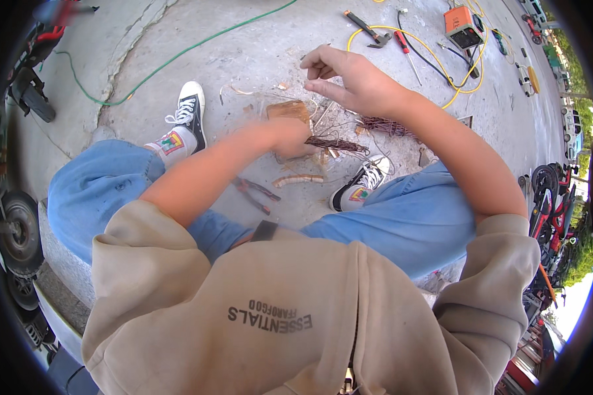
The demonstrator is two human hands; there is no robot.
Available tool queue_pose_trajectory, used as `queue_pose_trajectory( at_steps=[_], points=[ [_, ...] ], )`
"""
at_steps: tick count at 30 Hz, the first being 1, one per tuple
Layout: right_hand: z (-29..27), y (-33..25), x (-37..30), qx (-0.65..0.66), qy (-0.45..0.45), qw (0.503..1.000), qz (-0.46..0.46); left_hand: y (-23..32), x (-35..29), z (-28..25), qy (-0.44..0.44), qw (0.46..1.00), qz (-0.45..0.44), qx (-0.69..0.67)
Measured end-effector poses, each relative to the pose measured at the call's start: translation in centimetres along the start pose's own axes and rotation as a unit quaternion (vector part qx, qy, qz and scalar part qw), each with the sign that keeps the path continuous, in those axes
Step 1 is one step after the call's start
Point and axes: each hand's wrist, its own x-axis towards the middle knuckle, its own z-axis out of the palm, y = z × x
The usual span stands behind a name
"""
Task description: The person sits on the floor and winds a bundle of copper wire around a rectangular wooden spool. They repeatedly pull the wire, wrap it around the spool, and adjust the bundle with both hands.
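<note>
My left hand point(292, 138), smeared by motion, is closed round one end of a bundle of thin dark reddish-brown wires point(337, 144) that sticks out to its right. Just beyond that hand a wooden block point(287, 110) stands on the ground between my feet. Raised over the ground to the right, my right hand point(352, 80) has its fingers loosely bent and the thumb apart, with nothing seen between them. Below its wrist lies another heap of the same wires point(387, 126). Loose thin wires and scraps lie around the block.
Pliers point(255, 195) and a curved tan strip point(298, 179) lie near my feet. Farther off are a hammer point(370, 33), a red-handled screwdriver point(407, 54), an orange box-shaped machine point(460, 27) with yellow cable point(482, 62), and a green hose point(171, 61). Parked motorbikes line both sides.
</note>
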Motion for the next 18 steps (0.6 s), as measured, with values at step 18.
queue_pose_trajectory(
  at_steps=[18],
  points=[
    [6.0, 6.6, -1.7, -0.149, -0.106, 0.98, 0.081, -2.3, -2.5, -0.8, 0.236, 0.959, -0.083, -0.136]
  ],
)
